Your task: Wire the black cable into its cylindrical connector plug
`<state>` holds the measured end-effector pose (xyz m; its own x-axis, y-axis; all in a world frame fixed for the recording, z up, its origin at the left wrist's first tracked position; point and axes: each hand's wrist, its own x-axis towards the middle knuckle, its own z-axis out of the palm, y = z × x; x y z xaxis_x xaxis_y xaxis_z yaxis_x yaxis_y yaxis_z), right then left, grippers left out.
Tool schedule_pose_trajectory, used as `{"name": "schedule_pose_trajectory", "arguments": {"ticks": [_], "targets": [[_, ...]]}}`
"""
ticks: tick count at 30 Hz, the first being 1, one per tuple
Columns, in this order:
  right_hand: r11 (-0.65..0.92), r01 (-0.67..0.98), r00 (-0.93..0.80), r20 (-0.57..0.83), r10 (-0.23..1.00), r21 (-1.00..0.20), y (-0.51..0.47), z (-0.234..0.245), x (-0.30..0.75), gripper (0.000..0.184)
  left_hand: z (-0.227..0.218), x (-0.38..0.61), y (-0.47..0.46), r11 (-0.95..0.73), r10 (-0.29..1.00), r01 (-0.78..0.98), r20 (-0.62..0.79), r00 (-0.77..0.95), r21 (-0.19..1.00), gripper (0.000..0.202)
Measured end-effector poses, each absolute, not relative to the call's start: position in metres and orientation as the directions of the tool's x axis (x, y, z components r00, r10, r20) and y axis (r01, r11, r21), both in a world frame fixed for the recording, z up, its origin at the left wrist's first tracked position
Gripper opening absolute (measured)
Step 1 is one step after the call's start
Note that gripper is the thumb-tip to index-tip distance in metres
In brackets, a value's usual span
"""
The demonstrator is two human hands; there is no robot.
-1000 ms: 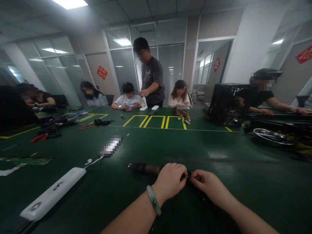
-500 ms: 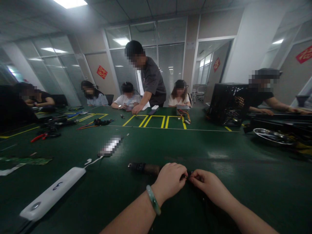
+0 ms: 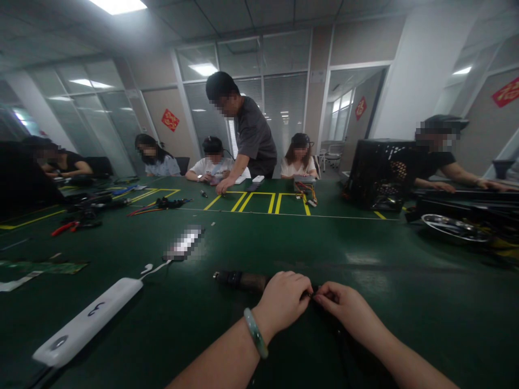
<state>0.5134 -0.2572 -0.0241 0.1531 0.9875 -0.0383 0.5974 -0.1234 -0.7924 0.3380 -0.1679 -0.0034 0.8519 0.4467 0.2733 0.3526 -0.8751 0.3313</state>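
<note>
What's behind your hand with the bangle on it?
A dark cylindrical object lies on the green table mat, black at the far end and brownish nearer. Your left hand covers the rest, so I cannot see where it ends.

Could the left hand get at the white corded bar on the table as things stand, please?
Probably yes: only bare green tabletop lies between the left hand and the white corded bar.
</note>
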Motion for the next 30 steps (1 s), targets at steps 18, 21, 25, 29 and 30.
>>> {"name": "schedule_pose_trajectory", "arguments": {"ticks": [18,21,25,29,30], "targets": [[-0.206,0.759,0.335,0.100,0.937,-0.617,-0.261,-0.016,0.489,0.019,-0.009,0.340,-0.167,-0.873,0.468,0.394,0.266,0.842,0.288,0.004],[-0.227,0.777,0.357,0.113,0.927,-0.587,-0.261,-0.016,0.485,0.017,-0.007,0.339,-0.168,-0.871,0.467,0.388,0.266,0.843,0.301,0.005],[-0.231,0.789,0.341,0.092,0.935,-0.570,-0.259,-0.014,0.484,0.016,-0.007,0.338,-0.167,-0.860,0.482,0.386,0.281,0.830,0.334,0.010],[-0.210,0.813,0.315,0.108,0.943,-0.543,-0.259,-0.011,0.485,0.014,-0.009,0.339,-0.167,-0.865,0.473,0.382,0.275,0.837,0.325,0.007],[-0.204,0.824,0.311,0.121,0.943,-0.529,-0.260,-0.011,0.485,0.013,-0.009,0.339,-0.167,-0.867,0.471,0.383,0.276,0.838,0.318,0.006]]}}
